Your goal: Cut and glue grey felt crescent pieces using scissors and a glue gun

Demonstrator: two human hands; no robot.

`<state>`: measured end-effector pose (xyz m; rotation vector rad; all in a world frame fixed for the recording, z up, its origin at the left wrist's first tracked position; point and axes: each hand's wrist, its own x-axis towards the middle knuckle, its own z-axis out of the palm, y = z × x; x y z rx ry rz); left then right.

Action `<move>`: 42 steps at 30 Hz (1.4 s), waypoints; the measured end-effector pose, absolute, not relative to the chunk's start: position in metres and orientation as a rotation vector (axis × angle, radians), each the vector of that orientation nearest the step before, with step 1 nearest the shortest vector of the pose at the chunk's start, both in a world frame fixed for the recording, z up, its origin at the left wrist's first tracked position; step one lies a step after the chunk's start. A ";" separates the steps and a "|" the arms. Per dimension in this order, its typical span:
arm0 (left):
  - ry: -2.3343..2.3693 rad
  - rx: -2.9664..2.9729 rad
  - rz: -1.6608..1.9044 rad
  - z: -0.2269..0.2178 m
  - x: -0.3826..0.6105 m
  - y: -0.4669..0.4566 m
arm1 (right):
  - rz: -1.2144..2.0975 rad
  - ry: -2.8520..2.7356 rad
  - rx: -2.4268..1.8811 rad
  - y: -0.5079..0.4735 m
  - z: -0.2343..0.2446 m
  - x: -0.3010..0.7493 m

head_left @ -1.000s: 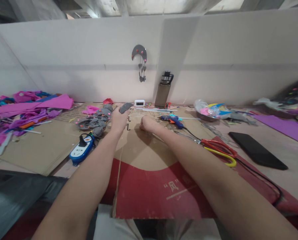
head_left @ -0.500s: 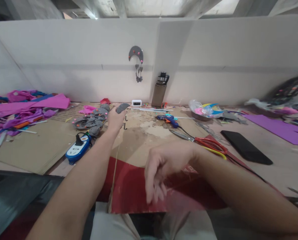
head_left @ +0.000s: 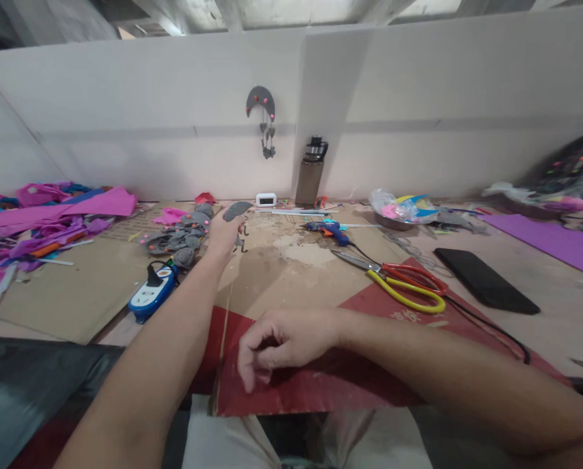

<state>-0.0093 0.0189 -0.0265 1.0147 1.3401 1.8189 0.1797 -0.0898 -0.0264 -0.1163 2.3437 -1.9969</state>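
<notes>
My left hand (head_left: 224,233) reaches to the far part of the cardboard and is closed on a grey felt crescent (head_left: 237,210). Just left of it lies a pile of grey felt pieces (head_left: 176,236) with pink and orange balls. My right hand (head_left: 277,344) is low over the red part of the cardboard (head_left: 291,391), palm down. Its fingers bend loosely, with a gap between thumb and forefinger and nothing visible in them. Scissors with red and yellow handles (head_left: 413,296) and a blue glue gun (head_left: 331,229) rest to the right.
A blue and white power strip (head_left: 153,292) sits beside my left forearm. Pink and purple felt (head_left: 76,207) is heaped at left. Behind stand a small white clock (head_left: 266,200) and a bottle (head_left: 311,176). A black phone (head_left: 486,280) lies at right. A felt moon hanging (head_left: 260,101) is on the wall.
My right hand has moved left across the red cardboard, uncovering more of the scissors. My left hand stays in nearly the same place with the felt crescent.
</notes>
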 end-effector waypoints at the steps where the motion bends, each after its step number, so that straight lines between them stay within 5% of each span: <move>1: 1.279 0.992 1.813 -0.025 -0.009 0.019 | -2.036 2.323 -0.087 -0.091 -0.028 0.178; 8: 0.962 0.827 1.690 -0.020 -0.012 0.016 | -2.095 2.278 -0.344 -0.102 -0.029 0.169; 13: 0.891 0.727 1.652 -0.018 -0.014 0.017 | -2.118 2.655 0.031 -0.091 -0.023 0.174; 19: 0.890 0.612 1.750 -0.013 -0.015 0.016 | -1.640 3.044 1.347 -0.035 -0.038 0.178; 29: 0.839 0.582 1.743 -0.009 -0.014 0.014 | -0.369 3.151 1.343 0.024 -0.056 0.148; 33: 0.833 0.570 1.751 -0.008 -0.016 0.013 | -0.576 3.186 0.747 -0.016 -0.043 0.149; 38: 0.830 0.540 1.779 -0.010 -0.022 0.015 | -1.605 2.350 -0.454 -0.100 -0.009 0.178; 42: 0.805 0.522 1.780 -0.011 -0.020 0.015 | -2.050 2.316 -0.094 -0.092 -0.001 0.191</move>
